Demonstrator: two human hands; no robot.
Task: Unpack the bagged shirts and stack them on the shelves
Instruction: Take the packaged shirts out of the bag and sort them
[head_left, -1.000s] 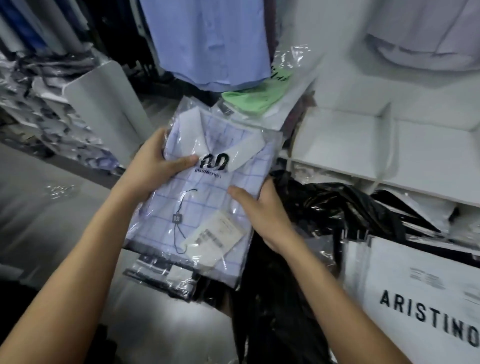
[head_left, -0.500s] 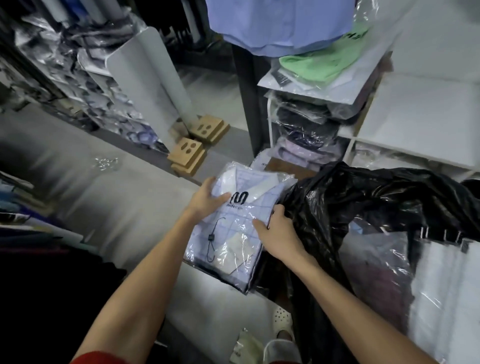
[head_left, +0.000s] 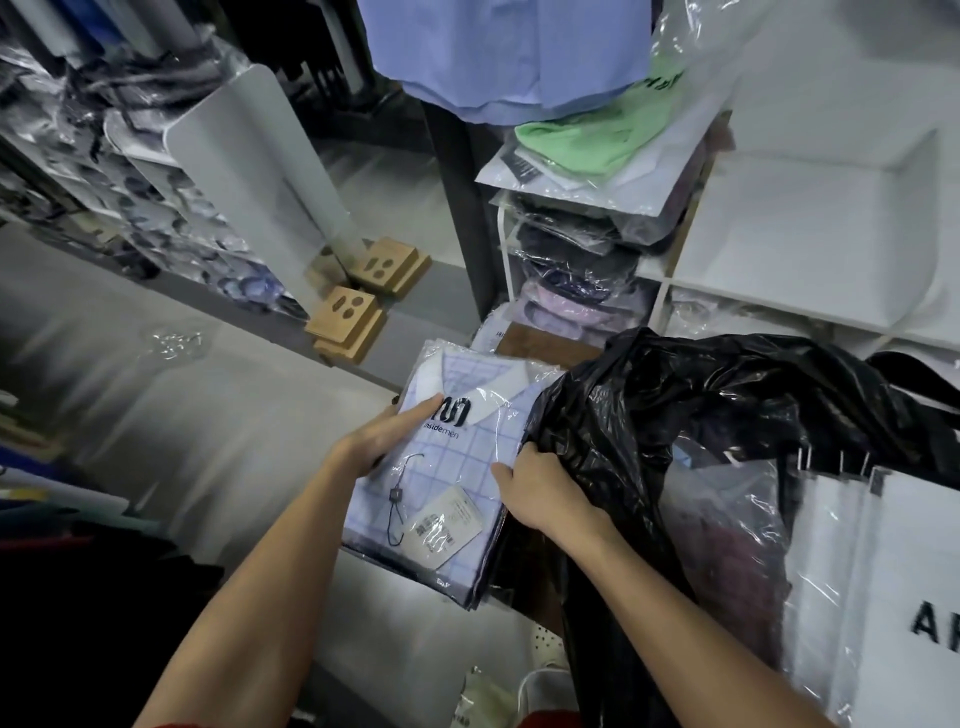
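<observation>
Head view: left hand grips the left edge of a stack of bagged shirts, thumb over the top pack; right hand pinches its right edge, fingers curled under; stack held low, just beside the black bag, in front of the shelf unit. Progress — judged partial: left column of shelves already carries wrapped shirts, a green shirt on top; white compartments to the right appear bare; this stack is not yet shelved. The black bag looks to hold more packs, though contents are unclear; remaining — place this stack, then empty the bag.
</observation>
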